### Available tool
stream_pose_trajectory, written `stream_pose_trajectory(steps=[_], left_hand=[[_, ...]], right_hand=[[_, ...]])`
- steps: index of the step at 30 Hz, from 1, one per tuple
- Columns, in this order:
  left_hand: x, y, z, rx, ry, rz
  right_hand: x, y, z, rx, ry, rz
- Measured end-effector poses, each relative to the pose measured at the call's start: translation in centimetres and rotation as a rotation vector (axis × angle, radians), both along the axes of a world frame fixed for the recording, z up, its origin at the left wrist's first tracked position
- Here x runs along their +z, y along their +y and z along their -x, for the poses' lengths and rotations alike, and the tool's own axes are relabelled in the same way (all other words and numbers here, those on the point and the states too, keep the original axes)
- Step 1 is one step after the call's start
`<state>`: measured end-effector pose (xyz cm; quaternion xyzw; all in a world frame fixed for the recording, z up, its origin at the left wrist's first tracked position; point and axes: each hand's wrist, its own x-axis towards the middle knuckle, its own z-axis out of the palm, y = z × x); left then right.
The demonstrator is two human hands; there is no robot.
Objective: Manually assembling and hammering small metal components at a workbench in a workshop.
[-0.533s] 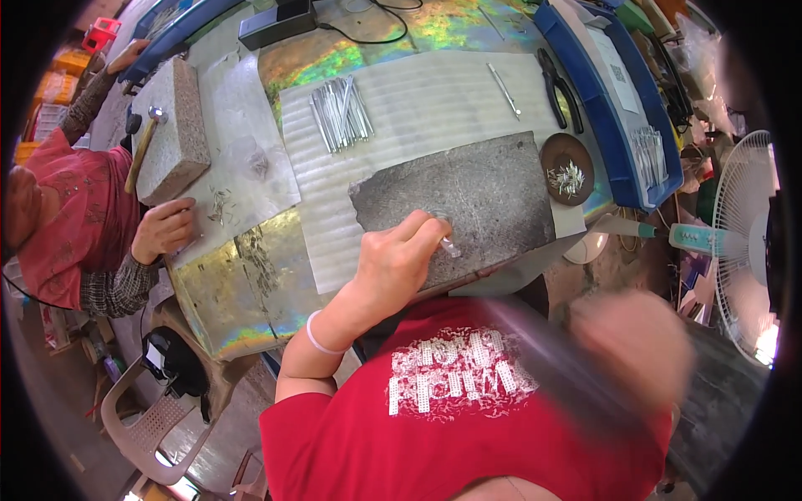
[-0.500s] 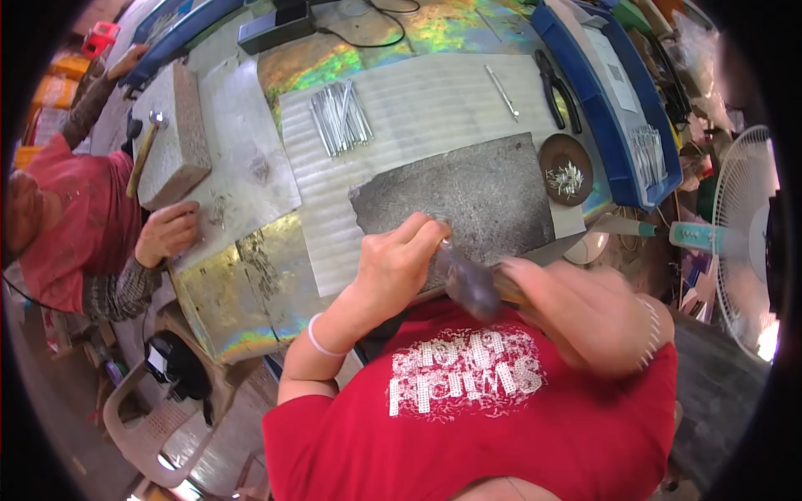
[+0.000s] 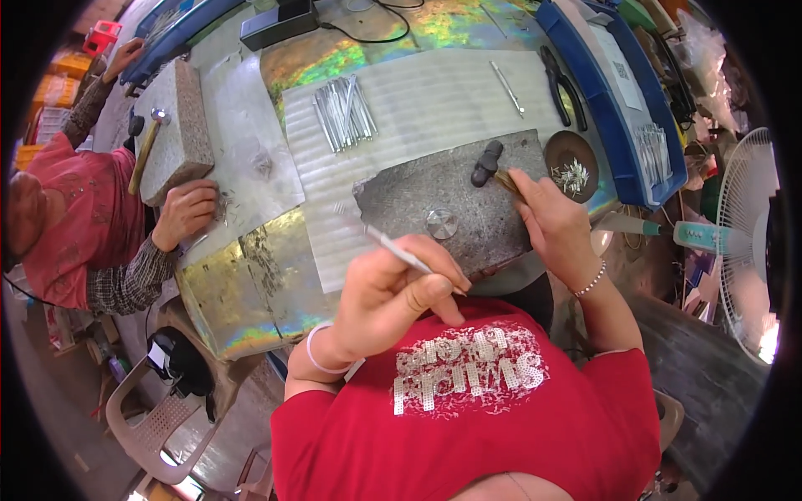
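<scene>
Here's the left hand [image 3: 399,288], thumb and fingers pinching a slim silver rod [image 3: 391,244], its long axis slanting from a pronged end at upper left to a tip by the shirt. Just beyond those fingers, on the dark stone slab [image 3: 510,219], sits a round clear-looking disc [image 3: 443,223], nearer this hand than the right hand [image 3: 555,221], which is wrapped round a hammer [image 3: 487,163], its head up and right of the disc. Most of the handle hides in that grip; whether the head touches stone, I can't tell. The prongs blur against the pale sheet [image 3: 309,184], and the thumb covers part of the rod.
</scene>
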<state>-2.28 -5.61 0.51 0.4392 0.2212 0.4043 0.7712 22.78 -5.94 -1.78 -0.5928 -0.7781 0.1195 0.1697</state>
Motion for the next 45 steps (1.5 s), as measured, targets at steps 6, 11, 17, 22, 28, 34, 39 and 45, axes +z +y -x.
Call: stream_pose_trajectory(steps=[6,11,17,22,28,34,39,45], left_hand=[[-1.7,1.1,-0.1,-0.07,-0.322,0.454],[-2.1,1.0,-0.6,-0.047,-0.313,0.462],[-2.1,0.6,-0.9,-0.019,-0.218,0.449],[-1.8,0.0,-1.3,-0.114,-0.053,0.381],[-1.6,-1.1,-2.6,-0.479,0.161,0.289],[-3.0,-2.7,-3.2,-0.26,-0.196,0.611],[-4.2,-3.8,-2.6,-0.247,-0.141,0.423],[-3.9,-4.0,-2.7,-0.238,-0.034,0.221]], right_hand=[[-0.4,0.9,0.5,-0.007,-0.082,-0.03],[-0.5,0.6,0.5,-0.016,-0.105,-0.032],[-0.6,0.3,0.7,-0.027,-0.1,-0.041],[0.6,0.4,1.0,0.068,0.057,-0.229],[2.9,0.2,3.4,-0.06,1.341,1.056],[2.0,-0.5,4.4,0.139,1.302,0.786],[3.3,-1.0,4.7,0.243,0.878,0.633],[3.7,-1.9,4.7,0.371,0.565,0.317]])
